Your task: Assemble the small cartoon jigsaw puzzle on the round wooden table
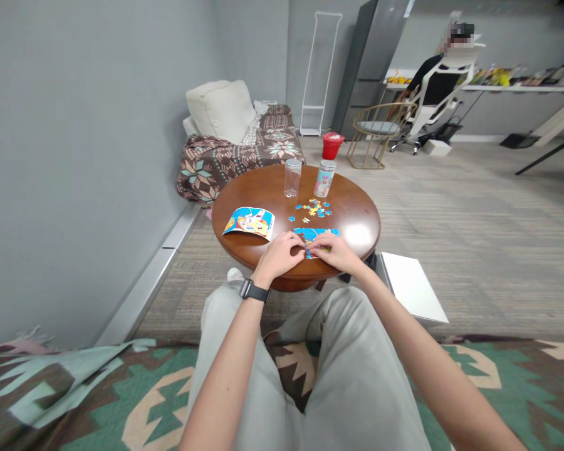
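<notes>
Left hand point(277, 257), right hand point(338, 252), curled on jigsaw pieces point(316, 243)

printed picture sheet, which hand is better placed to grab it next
Left, probably: the left hand rests at the near edge of the puzzle, on the side of the printed picture sheet, while the right hand is farther away, past the puzzle.

This looks like an office lounge. A patterned sofa point(282, 141) sits against the wall, and a swivel office chair point(432, 119) stands at a long desk point(521, 88).
</notes>
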The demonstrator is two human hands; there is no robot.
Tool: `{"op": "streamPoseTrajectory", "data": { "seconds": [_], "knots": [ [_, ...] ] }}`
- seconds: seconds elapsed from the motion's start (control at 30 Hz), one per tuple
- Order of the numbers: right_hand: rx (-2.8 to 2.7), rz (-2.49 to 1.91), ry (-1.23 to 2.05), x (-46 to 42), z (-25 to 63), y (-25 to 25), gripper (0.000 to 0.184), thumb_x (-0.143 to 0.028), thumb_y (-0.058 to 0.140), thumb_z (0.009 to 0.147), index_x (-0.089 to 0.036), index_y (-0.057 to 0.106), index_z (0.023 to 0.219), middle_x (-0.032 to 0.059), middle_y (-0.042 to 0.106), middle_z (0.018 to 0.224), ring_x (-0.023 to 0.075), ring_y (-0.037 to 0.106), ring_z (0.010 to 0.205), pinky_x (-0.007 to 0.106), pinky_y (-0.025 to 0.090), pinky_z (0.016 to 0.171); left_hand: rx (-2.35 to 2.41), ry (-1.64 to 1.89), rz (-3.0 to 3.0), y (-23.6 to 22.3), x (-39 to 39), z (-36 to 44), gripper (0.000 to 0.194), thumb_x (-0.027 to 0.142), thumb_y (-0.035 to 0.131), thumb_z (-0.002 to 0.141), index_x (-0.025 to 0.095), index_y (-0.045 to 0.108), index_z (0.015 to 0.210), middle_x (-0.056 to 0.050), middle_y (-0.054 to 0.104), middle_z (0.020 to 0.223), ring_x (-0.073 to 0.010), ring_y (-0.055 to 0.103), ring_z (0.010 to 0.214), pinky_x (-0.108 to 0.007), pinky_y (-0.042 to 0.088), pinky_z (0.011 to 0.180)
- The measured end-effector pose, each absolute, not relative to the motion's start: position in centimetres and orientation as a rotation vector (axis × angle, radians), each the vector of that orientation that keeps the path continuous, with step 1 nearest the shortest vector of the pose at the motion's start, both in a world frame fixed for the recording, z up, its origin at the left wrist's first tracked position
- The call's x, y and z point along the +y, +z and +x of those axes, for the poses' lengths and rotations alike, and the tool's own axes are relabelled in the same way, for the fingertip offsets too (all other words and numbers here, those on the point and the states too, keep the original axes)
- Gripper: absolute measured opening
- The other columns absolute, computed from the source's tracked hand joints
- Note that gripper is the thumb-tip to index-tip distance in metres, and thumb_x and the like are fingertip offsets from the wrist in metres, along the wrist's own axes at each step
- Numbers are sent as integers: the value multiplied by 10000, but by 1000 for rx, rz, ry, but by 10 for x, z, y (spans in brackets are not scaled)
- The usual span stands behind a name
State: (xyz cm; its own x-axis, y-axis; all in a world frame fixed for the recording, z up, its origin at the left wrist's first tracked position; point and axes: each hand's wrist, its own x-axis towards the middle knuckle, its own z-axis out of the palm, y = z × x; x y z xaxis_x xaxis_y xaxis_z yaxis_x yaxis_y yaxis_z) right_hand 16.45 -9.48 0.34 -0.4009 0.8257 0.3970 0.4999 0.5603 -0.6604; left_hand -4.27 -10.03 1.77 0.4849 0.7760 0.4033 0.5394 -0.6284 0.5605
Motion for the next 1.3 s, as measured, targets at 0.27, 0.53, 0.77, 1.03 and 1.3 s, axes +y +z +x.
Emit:
{"op": "streamPoseTrajectory", "data": {
  "seconds": [0.27, 0.53, 0.77, 1.03, 1.3],
  "knots": [
    [-1935, -1178, 643, -98, 165, 11, 205, -338, 561, 863, -191, 704, 868, 44, 710, 838, 186, 602, 750, 316, 457, 726, 974, 909, 2449, 11, -98, -46, 153, 223, 671, 833, 227, 742, 969, -33, 669, 1049, -194, 610, 1011, -361, 494, 968],
    [-1782, -1199, 758, -96, 171, 10, 235, -383, 547, 848, -198, 691, 856, 36, 702, 836, 193, 605, 768, 311, 450, 723, 972, 885, 2502, 11, -98, -44, 117, 238, 659, 863, 207, 747, 935, -39, 677, 1036, -191, 611, 1005, -360, 495, 954],
    [-1722, -1171, 812, -98, 171, 10, 217, -379, 566, 826, -201, 690, 845, 25, 689, 809, 183, 593, 745, 314, 442, 730, 949, 852, 2574, 13, -100, -44, 124, 219, 621, 883, 197, 739, 852, -43, 664, 1011, -194, 594, 997, -367, 493, 950],
    [-1478, -988, 997, -92, 178, 8, 268, -447, 567, 807, -201, 674, 803, 15, 633, 683, 164, 554, 656, 294, 428, 660, 975, 820, 2631, 13, -101, -42, 139, 216, 592, 894, 191, 724, 857, -51, 644, 1044, -197, 583, 1008, -371, 493, 959],
    [-1272, -1010, 922, -91, 181, 8, 356, -529, 467, 810, -211, 625, 793, 57, 571, 670, 196, 530, 631, 335, 436, 623, 996, 792, 2644, 16, -103, -41, 143, 208, 584, 884, 210, 680, 990, -53, 627, 1117, -211, 573, 1072, -377, 480, 995]
  ]
}}
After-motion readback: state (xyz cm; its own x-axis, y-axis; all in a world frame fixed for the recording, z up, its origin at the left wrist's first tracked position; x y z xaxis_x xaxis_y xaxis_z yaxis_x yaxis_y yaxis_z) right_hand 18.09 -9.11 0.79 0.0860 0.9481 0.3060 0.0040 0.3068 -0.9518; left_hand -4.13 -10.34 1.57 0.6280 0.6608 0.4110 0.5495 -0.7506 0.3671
